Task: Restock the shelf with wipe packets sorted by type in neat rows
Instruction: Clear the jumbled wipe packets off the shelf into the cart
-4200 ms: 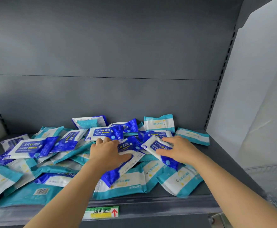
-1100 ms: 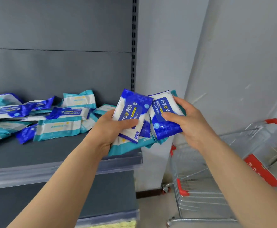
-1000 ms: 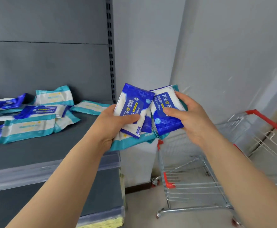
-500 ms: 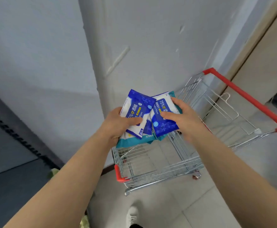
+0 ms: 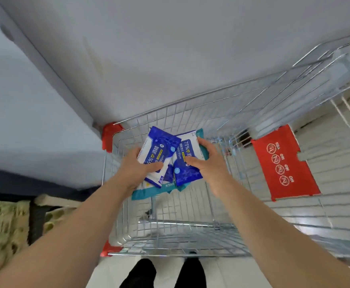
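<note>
A bundle of wipe packets sits between both my hands above the open basket of a wire shopping cart (image 5: pixel 190 252). My left hand (image 5: pixel 134 169) grips a dark blue packet (image 5: pixel 159 150) with its thumb across the front, and a teal-edged packet (image 5: pixel 149 192) sticks out beneath it. My right hand (image 5: pixel 207 163) grips another blue and white packet (image 5: pixel 186 169) with a teal one behind it. The shelf is out of view.
The cart has red corner caps (image 5: pixel 109 136) and a red child-seat flap (image 5: pixel 284 163) on the right. A grey wall (image 5: pixel 170 48) runs just behind the cart. A dark shelf base and a green patterned thing (image 5: pixel 4 227) lie at lower left. My shoes (image 5: pixel 163 273) show below.
I turned from the shelf to the right and looked down. Both hands carried the gripped packets from the shelf's edge to above the cart basket. The grip is unchanged.
</note>
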`<act>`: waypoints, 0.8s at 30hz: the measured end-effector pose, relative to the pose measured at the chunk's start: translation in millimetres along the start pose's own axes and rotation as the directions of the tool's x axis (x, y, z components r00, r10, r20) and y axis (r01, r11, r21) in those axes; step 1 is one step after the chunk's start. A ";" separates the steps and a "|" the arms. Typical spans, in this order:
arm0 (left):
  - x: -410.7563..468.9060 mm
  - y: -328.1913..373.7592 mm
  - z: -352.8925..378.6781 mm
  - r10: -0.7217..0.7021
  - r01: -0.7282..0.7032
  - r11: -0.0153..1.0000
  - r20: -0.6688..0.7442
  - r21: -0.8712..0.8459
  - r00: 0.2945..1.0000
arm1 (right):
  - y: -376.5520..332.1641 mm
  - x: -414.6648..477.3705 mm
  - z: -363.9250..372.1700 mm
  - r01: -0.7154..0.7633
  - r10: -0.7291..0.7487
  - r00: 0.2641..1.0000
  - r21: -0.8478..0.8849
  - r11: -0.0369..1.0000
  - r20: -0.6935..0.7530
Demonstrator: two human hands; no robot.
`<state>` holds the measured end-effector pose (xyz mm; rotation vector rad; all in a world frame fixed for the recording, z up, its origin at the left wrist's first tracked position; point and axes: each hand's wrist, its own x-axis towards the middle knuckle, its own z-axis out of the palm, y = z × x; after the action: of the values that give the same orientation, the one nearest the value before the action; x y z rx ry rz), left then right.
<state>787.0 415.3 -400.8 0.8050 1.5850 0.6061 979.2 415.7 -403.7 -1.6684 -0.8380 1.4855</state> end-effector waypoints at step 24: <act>113.0 -92.1 17.5 0.221 0.095 0.190 -0.136 0.977 0.966 | 116.5 126.2 55.9 0.345 -0.063 0.936 -0.865 0.363 0.347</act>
<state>782.1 444.8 -544.6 1.8380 2.1527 -0.4835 938.2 468.9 -571.4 -1.9744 -2.2787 1.0524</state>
